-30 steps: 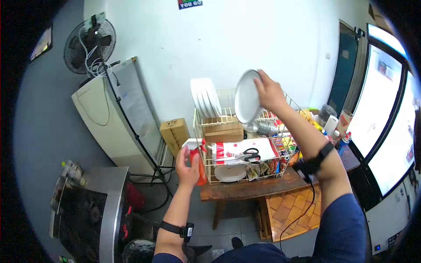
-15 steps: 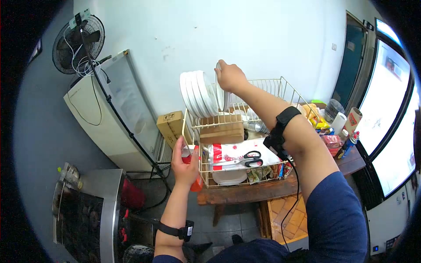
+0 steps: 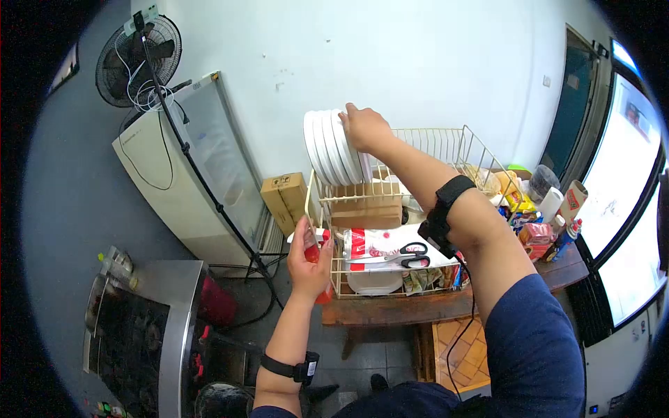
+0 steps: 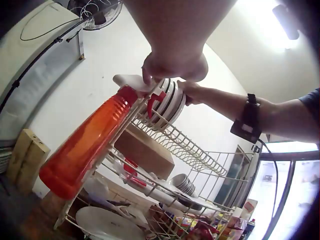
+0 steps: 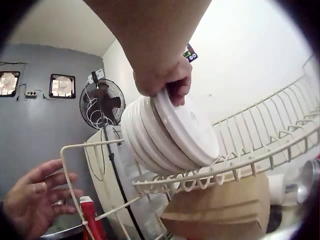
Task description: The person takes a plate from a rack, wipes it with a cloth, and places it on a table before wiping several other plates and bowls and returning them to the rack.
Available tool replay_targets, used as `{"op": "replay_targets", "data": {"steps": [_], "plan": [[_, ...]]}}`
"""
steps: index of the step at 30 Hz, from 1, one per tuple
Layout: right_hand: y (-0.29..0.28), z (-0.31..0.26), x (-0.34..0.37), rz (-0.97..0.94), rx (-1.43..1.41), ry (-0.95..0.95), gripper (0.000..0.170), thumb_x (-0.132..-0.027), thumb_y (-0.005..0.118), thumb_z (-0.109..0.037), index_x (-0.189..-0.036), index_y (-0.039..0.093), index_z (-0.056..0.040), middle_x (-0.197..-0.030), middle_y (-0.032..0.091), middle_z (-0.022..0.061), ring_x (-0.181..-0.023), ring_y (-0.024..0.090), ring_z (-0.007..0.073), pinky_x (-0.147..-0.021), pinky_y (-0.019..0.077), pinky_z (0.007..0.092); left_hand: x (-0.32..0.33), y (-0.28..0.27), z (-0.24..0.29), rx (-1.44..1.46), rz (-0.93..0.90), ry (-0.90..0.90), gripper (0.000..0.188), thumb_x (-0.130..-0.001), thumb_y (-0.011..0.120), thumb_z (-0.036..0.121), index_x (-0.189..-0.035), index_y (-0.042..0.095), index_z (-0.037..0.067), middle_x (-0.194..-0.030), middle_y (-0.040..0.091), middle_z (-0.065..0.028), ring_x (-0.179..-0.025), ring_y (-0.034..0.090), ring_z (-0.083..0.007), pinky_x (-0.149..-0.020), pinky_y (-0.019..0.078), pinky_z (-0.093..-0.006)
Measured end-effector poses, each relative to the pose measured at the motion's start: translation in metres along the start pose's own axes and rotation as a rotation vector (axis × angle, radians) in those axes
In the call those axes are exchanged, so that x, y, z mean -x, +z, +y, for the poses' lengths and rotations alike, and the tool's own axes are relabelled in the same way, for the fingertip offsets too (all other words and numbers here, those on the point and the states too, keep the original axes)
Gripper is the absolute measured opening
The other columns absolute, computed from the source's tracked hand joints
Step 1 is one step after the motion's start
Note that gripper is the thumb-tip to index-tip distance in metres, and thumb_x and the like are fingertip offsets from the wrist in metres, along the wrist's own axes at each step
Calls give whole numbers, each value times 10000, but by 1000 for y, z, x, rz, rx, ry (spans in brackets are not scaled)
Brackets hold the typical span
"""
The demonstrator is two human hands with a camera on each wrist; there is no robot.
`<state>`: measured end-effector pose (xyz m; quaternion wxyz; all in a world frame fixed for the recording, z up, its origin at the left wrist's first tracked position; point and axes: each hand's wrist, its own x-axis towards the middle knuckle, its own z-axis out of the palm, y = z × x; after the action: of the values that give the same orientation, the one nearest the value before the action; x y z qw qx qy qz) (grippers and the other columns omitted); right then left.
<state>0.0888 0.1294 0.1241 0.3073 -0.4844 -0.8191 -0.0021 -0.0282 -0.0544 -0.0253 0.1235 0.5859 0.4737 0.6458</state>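
Observation:
At the top left of a cream wire dish rack (image 5: 92, 144), several white plates (image 3: 323, 150) stand on edge in a row. My right hand (image 3: 367, 131) holds the upper rim of the rightmost plate (image 5: 195, 127), its fingers curled over the edge. That plate's lower edge is down at the rack's wires, close against its neighbours. My left hand (image 5: 42, 200) is beside the rack's left front post, fingers apart and loosely bent. Next to it, an orange-red spray bottle (image 4: 90, 145) with a white and red trigger head hangs at the rack's left side.
Inside the rack are a cardboard box (image 3: 366, 210), black-handled scissors (image 3: 414, 254) on a white and red package, and a white container (image 3: 375, 282) below. Packets and bottles crowd the wooden table (image 3: 564, 276) at right. A carton (image 3: 283, 203) and fridge (image 3: 167, 153) stand left.
My right hand has brought the plate leftward and down from above the rack into line with the other plates. The left hand stays near the rack's left post.

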Motion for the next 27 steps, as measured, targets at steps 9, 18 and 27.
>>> {"op": "replay_targets", "data": {"steps": [9,18,27], "plan": [[11,-2,2,40,-33,-58,424,-858,299,-310,-1075,392,42,-816,559,239,-774,554,355,-688,445,426,3,3,-4,-59,-20,31,608,-729,583,56,-1246,266,9,-1153,433,-140,-996,479,-208,-820,394,-308],[26,11,20,56,-201,32,648,-814,341,-448,-1182,272,81,-880,530,293,-825,532,395,-740,425,420,1,-8,17,-18,-124,-70,649,-708,609,58,-1250,257,0,-1172,419,-183,-1079,429,-233,-877,350,-306],[43,21,41,247,-383,53,661,-793,409,-415,-1185,248,92,-1029,445,312,-954,457,412,-829,364,427,32,-18,13,-178,-16,-101,632,-697,629,171,-1226,308,42,-1167,426,-172,-1041,458,-251,-817,371,-344]]}}
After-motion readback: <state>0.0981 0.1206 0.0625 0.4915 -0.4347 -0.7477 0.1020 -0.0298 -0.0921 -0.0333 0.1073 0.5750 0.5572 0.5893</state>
